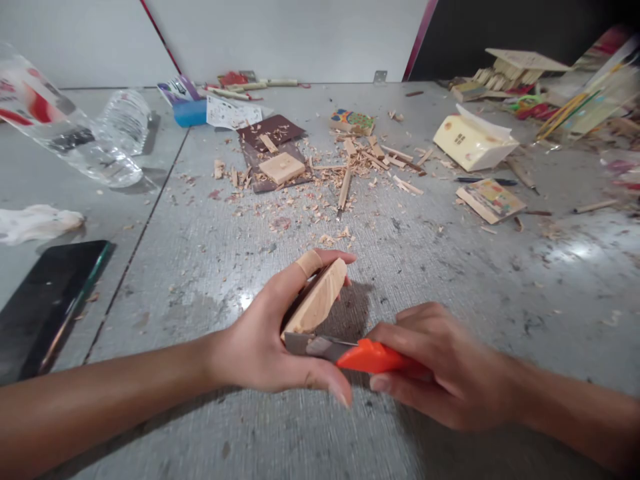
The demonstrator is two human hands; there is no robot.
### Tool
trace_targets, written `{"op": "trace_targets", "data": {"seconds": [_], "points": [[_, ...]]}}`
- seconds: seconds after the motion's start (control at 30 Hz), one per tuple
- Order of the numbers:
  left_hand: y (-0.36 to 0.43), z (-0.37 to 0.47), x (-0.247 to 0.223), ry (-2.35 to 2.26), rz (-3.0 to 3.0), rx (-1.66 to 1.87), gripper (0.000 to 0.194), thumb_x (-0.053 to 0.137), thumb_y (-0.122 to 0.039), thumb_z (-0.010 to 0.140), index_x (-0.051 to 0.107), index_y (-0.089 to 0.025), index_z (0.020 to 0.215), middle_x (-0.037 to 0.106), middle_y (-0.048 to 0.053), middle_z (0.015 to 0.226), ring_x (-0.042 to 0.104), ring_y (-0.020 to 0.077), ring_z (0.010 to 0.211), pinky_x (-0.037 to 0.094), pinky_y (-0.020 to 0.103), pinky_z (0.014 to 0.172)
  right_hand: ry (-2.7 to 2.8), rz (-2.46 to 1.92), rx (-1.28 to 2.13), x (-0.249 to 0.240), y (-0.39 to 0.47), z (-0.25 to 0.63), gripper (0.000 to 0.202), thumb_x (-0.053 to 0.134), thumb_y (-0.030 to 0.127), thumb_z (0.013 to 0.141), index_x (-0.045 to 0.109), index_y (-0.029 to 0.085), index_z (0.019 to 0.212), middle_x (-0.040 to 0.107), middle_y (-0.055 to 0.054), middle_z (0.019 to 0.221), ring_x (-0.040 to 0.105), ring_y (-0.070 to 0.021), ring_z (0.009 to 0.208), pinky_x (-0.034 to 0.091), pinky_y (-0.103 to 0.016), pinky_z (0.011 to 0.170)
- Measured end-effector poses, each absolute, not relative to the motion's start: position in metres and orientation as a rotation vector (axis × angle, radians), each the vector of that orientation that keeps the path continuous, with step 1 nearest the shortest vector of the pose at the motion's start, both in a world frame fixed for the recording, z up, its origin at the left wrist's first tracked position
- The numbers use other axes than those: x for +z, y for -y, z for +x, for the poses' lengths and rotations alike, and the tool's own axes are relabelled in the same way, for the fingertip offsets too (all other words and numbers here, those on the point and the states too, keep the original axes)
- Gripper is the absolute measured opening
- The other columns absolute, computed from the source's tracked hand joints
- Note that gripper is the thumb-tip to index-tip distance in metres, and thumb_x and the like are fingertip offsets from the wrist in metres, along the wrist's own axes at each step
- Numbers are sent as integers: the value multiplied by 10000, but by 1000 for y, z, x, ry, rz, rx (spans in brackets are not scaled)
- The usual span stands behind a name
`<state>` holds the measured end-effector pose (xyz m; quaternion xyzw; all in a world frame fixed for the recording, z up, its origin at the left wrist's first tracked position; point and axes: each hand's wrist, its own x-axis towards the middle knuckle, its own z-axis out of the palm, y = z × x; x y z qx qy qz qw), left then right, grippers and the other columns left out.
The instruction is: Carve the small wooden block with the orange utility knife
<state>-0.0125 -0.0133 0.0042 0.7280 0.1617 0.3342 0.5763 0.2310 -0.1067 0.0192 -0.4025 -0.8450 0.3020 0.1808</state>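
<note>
A pale wooden block [317, 300] with one curved side is held in my left hand [270, 333], whose bandaged finger reaches around its far side. The thumb of that hand lies extended below the block. My right hand [435, 363] is wrapped round a utility knife [373, 357] with an orange handle. The knife's wide metal blade lies against the near end of the block, pointing left, just above my left thumb.
Wood shavings, a carving tool [344, 190] and a small wooden block [283, 168] lie beyond my hands. A phone [55, 300] and plastic bottle [75, 127] are at left; a tissue pack [473, 141] and patterned block [491, 199] at right.
</note>
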Motion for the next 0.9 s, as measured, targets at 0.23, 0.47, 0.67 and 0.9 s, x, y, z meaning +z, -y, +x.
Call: {"op": "trace_targets", "data": {"seconds": [0.23, 0.47, 0.67, 0.9], "points": [[14, -11, 0, -390, 1693, 740, 1032, 995, -561, 631, 482, -336, 1498, 591, 65, 1208, 606, 233, 1029, 530, 345, 882, 2376, -1183, 841, 22, 106, 230, 340, 463, 457, 1090, 633, 192, 962, 603, 31, 642, 531, -156, 539, 311, -318, 594], [18, -11, 2, -456, 1647, 768, 903, 937, -579, 716, 497, -306, 1456, 584, 52, 1182, 582, 198, 999, 503, 283, 797, 2393, -1213, 641, 21, 107, 231, 413, 415, 442, 1117, 632, 178, 886, 572, 28, 624, 488, -152, 526, 297, -329, 585], [18, -12, 5, -485, 1706, 799, 926, 915, -624, 709, 478, -256, 1438, 589, 58, 1182, 576, 189, 1000, 492, 253, 772, 2389, -1178, 587, 18, 105, 231, 423, 380, 441, 1138, 596, 192, 873, 553, 42, 628, 483, -139, 529, 314, -316, 591], [14, -10, 4, -615, 1707, 916, 884, 915, -626, 715, 511, -240, 1400, 615, 46, 1140, 584, 189, 980, 490, 284, 833, 2294, -1194, 477, 17, 107, 231, 347, 412, 440, 1143, 559, 209, 929, 579, 50, 684, 522, -129, 584, 370, -279, 636]]}}
